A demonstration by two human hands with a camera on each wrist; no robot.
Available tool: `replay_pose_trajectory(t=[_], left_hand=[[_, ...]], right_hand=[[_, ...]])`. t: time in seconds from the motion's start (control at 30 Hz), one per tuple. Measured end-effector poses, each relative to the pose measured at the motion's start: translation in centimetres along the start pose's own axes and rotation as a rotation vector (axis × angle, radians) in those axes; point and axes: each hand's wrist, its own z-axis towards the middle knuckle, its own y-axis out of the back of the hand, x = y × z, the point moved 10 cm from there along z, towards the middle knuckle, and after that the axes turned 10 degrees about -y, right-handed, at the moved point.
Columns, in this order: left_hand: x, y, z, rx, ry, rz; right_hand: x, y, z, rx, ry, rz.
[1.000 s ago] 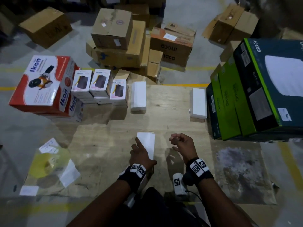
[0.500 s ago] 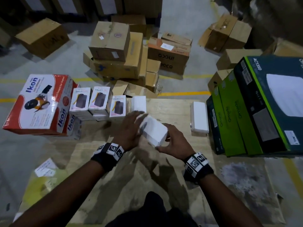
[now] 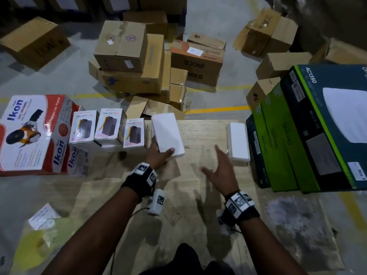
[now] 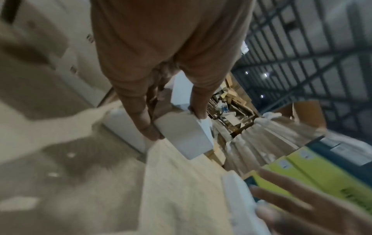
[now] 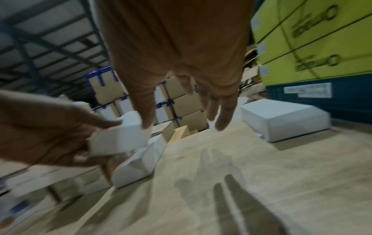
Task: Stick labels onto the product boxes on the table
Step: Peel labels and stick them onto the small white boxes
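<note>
My left hand (image 3: 160,153) grips the near end of a plain white box (image 3: 167,133), thumb on top and fingers underneath. In the right wrist view the held box (image 5: 120,136) hangs just above a second white box (image 5: 141,163) that lies on the table (image 3: 198,187). The left wrist view shows the fingers and thumb of the left hand (image 4: 177,127) clamped on the box (image 4: 185,138). My right hand (image 3: 220,165) is open with straight fingers and holds nothing. It hovers over the table, close to another white box (image 3: 238,141).
Three Halley boxes (image 3: 107,126) and red Ikon boxes (image 3: 29,133) line the table's left. Tall green and dark boxes (image 3: 297,135) stand at the right edge. A label sheet (image 3: 42,217) lies at the near left. Cardboard cartons (image 3: 129,56) crowd the floor beyond.
The white box went from the near middle of the table up to the far row beside the Halley boxes. My right hand let go of it and swung right, fingers spread.
</note>
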Motion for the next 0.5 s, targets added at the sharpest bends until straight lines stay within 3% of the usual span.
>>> replay_pose_trajectory(t=[0.1, 0.3, 0.4, 0.5], left_hand=[[-0.7, 1.6, 2.2, -0.057, -0.036, 0.275], [-2.2, 1.0, 2.0, -0.123, -0.043, 0.793], [-2.3, -0.2, 2.2, -0.046, -0.021, 0.927], [-4.0, -0.7, 1.9, -0.106, -0.121, 1.065]], right_hand=[[-4.0, 5.8, 3.2, -0.265, -0.184, -0.083], [-9.0, 7.0, 8.3, -0.191, -0.375, -0.428], [-9.8, 6.6, 9.2, -0.205, -0.416, -0.434], [-10.3, 6.4, 9.6, -0.236, -0.421, -0.351]])
